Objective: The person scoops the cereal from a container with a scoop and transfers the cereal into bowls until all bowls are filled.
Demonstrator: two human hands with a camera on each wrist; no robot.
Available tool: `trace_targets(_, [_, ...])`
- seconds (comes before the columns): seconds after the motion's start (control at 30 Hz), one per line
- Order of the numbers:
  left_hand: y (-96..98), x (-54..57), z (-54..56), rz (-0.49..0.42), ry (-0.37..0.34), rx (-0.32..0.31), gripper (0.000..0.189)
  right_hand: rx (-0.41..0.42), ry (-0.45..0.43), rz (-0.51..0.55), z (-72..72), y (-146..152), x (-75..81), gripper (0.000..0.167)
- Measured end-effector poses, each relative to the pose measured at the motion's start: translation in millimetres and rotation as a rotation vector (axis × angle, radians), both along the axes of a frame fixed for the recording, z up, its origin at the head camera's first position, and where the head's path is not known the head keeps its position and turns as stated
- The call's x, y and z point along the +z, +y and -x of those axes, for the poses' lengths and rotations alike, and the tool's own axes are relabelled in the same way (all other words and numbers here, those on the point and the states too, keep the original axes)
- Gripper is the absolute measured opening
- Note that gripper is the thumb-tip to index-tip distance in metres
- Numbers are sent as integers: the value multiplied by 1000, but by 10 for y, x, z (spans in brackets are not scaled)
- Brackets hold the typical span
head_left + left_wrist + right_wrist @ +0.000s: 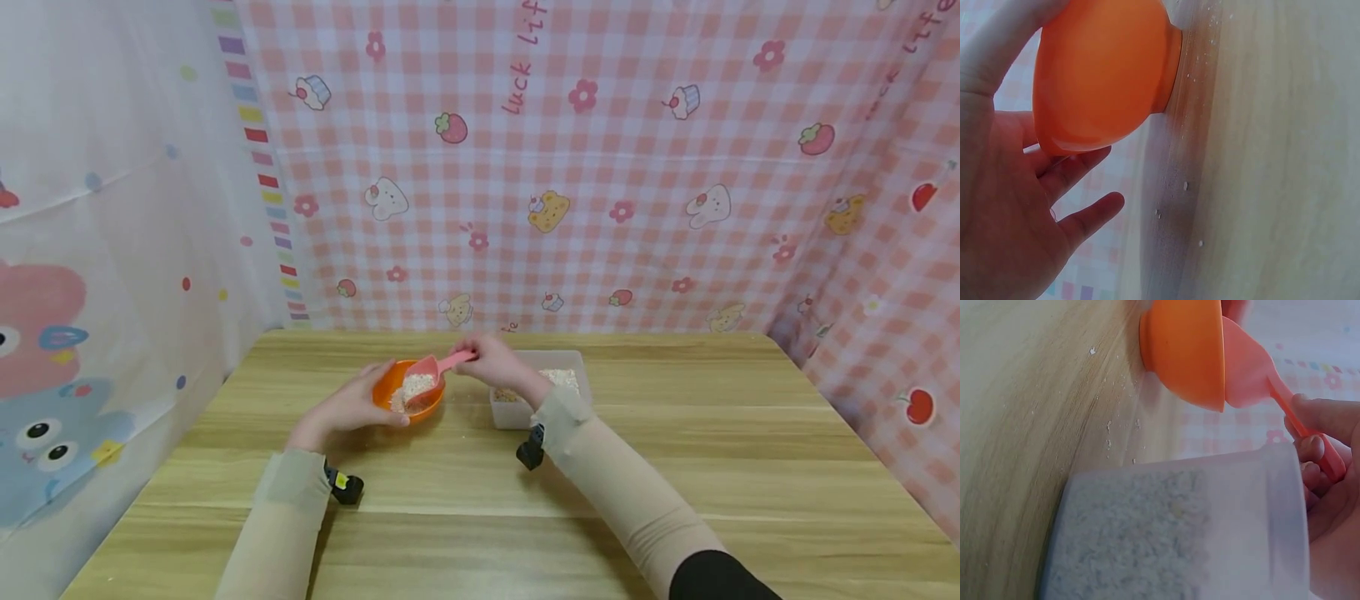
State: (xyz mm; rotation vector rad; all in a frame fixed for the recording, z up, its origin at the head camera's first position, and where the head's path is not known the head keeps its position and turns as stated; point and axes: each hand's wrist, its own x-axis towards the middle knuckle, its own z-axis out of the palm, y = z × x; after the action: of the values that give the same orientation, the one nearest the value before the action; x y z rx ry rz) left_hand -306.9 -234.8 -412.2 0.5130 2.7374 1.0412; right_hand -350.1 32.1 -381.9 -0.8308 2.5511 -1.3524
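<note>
My left hand (pixel 348 404) holds an orange bowl (pixel 385 388) from its left side, thumb and fingers spread around the wall. In the left wrist view the bowl (pixel 1104 75) stands upright on its foot, the thumb on one side and fingertips touching the other. My right hand (pixel 495 367) pinches the handle of a pink scoop (pixel 453 360). The scoop's head is over the bowl and dips inside the rim, loaded with pale oat-like flakes (pixel 417 384). More flakes lie in the bowl below it. The right wrist view shows the scoop (pixel 1247 365) tilted at the rim.
A translucent plastic box (pixel 516 419) partly filled with flakes stands right of the bowl, under my right wrist. Loose flakes (pixel 1109 425) are scattered on the wooden table (pixel 465 550). A pink checked cloth (pixel 525 183) hangs behind.
</note>
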Motion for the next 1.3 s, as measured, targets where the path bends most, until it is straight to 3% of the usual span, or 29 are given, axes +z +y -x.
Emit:
trace_targets(0.23, [9,-18,29,-5,1,-3,112,51,104,-61,-97,55,51,17])
trace_targets(0.5, [4,-34,31,-3,10,-4,110,85,343,-206,-161,131,162,16])
trace_targets(0.67, [9,-39,16,-11,3,4,108,86,412,-270,-196,162,223,20])
trace_targets(1.03, [4,-36,24,-12,24,-13,108,33,402,-265,-207,247,291,23])
trace_targets(1.3, [-21,-64,43,-1,32,-17,109,3,273,-127,-173,296,180,18])
